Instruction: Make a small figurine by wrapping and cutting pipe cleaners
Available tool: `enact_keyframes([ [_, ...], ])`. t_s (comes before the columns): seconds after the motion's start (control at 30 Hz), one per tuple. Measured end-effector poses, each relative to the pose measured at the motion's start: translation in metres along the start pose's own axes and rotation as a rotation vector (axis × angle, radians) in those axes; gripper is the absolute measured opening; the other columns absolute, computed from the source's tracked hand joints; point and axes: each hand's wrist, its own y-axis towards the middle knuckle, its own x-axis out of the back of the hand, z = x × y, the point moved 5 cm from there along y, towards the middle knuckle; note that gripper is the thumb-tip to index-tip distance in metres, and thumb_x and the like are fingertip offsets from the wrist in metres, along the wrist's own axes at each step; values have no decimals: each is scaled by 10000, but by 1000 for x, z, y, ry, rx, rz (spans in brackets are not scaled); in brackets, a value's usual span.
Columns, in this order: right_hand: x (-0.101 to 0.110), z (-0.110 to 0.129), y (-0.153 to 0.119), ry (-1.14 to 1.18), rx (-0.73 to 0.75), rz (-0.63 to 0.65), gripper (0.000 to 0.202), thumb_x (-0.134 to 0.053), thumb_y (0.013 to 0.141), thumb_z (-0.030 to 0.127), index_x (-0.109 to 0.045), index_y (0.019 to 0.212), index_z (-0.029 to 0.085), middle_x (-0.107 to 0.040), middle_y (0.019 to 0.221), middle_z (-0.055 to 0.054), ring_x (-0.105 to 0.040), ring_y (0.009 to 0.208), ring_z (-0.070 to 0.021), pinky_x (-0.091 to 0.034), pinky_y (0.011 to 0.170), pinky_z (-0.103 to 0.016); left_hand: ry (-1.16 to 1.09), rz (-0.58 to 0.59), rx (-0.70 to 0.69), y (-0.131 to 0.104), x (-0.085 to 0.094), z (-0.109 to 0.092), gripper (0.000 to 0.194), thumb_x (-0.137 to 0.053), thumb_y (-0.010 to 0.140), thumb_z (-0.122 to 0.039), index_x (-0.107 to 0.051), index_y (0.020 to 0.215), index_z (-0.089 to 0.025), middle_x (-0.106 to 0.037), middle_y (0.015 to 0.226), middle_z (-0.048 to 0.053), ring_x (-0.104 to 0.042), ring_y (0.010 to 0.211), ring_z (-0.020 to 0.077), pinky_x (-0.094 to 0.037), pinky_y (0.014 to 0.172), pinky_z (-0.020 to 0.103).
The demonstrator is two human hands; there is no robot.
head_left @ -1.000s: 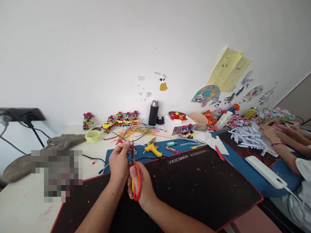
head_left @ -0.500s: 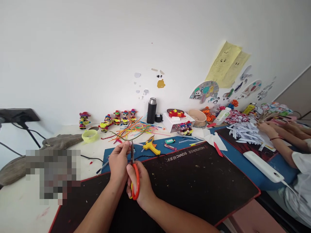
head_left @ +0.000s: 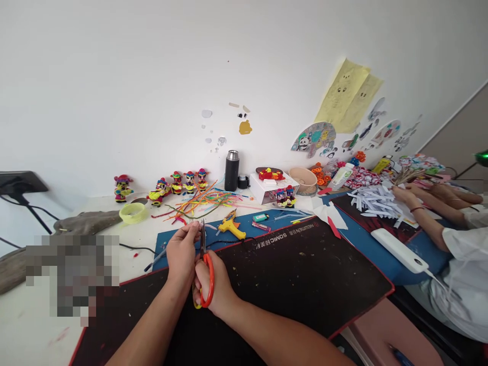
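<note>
My right hand (head_left: 215,284) holds a pair of scissors (head_left: 208,279) with red-orange and yellow handles, the blades pointing up and slightly apart. Just left of the blades is my left hand (head_left: 183,249), its thumb and fingers pinched together; what it pinches is too small to make out. Both hands are close together over the black mat (head_left: 285,284). Beyond the fingertips lies a pile of colourful pipe-cleaner strips (head_left: 208,201). A yellow glue gun (head_left: 232,226) rests on the blue mat to the right of the blades.
Small colourful figurines (head_left: 176,183), a black flask (head_left: 232,172) and a white box (head_left: 272,190) stand along the wall. A yellow tape roll (head_left: 133,213) is at the left. At the right, another person's hands (head_left: 409,198) are near white paper strips (head_left: 375,203) and a white power strip (head_left: 400,250).
The view has shifted slightly right. The scissors' blades are a little further apart, and the green strip that ran across above my fingers now lies lower over the pile.
</note>
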Motion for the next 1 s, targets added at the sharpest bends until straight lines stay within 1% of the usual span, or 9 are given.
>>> enact_keyframes([
  [0.13, 0, 0, 0, -2, -43, -4, 204, -644, 837, 346, -470, 880, 249, -405, 429, 153, -327, 252, -80, -294, 250, -172, 25, 1, -2, -1, -1, -1, 363, -853, 661, -481, -788, 833, -168, -758, 795, 35, -636, 731, 187, -499, 703, 301],
  [0.27, 1, 0, 0, -1, -20, 9, 203, -650, 838, 353, -480, 875, 248, -413, 444, 153, -332, 257, -75, -302, 255, -172, 47, -11, -4, -1, -1, -3, 374, -842, 663, -486, -800, 846, -163, -773, 816, 50, -642, 742, 195, -507, 717, 313],
  [0.37, 2, -2, 2, -12, -13, 16, 198, -645, 841, 352, -481, 874, 246, -420, 453, 150, -343, 250, -78, -297, 251, -176, 65, -17, -1, -2, -1, -5, 381, -841, 653, -485, -806, 842, -156, -766, 793, 51, -625, 717, 190, -504, 707, 317],
  [0.63, 4, -5, 7, -41, -24, 17, 115, -588, 852, 258, -484, 899, 243, -437, 470, 146, -351, 240, -89, -297, 231, -185, 89, -19, 3, -4, -2, -9, 374, -826, 641, -485, -802, 823, -159, -764, 785, 57, -616, 697, 190, -500, 674, 309],
  [0.8, 4, -9, 9, -42, -28, 11, 140, -612, 862, 282, -483, 894, 239, -437, 474, 149, -346, 242, -82, -303, 235, -180, 100, -2, -2, -4, -2, -9, 381, -826, 639, -490, -815, 833, -162, -779, 818, 68, -612, 708, 190, -500, 686, 311],
  [1.0, 4, -7, 8, -39, -25, 20, 191, -650, 873, 330, -483, 889, 237, -428, 472, 153, -346, 256, -69, -310, 253, -166, 97, -3, -2, -4, -2, -10, 378, -827, 629, -493, -814, 816, -165, -782, 802, 75, -624, 714, 205, -504, 680, 318],
])
